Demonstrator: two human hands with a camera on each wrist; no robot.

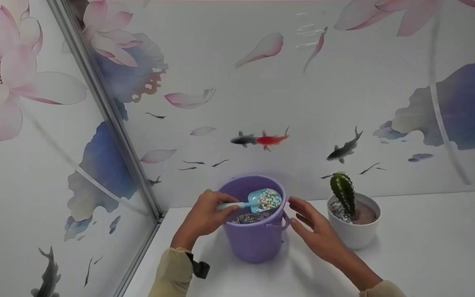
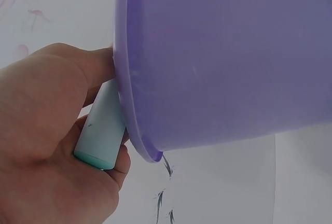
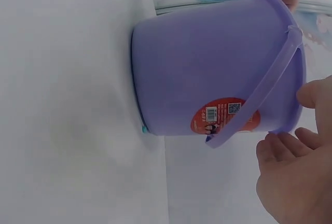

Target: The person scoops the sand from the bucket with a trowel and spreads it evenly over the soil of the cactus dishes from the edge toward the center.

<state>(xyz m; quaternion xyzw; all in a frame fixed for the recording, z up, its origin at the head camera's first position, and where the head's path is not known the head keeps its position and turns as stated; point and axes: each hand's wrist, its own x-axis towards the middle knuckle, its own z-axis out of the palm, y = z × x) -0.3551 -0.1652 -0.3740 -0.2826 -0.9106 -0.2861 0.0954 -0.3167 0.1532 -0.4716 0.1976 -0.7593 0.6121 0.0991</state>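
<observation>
A purple bucket (image 1: 254, 243) stands on the white table, with dark, speckled granules (image 1: 250, 218) inside. My left hand (image 1: 206, 214) grips the pale handle of a light blue scoop (image 1: 255, 198) at the bucket's left rim. Small pastel pebbles (image 1: 269, 199) fill the scoop's bowl, which is over the bucket's mouth. In the left wrist view the handle's butt end (image 2: 98, 130) lies within my curled fingers. My right hand (image 1: 318, 231) is beside the bucket's right rim, fingers extended and apart from the thumb. The right wrist view shows those fingertips close to the rim; contact is unclear.
Right of the bucket, a white pot (image 1: 357, 235) holds a green cactus (image 1: 343, 194) with pebbles and brown soil. The bucket's handle (image 3: 259, 89) hangs down its side, across a red label (image 3: 207, 117). A wall painted with fish and lotus stands behind; a metal-framed panel (image 1: 109, 111) borders the left.
</observation>
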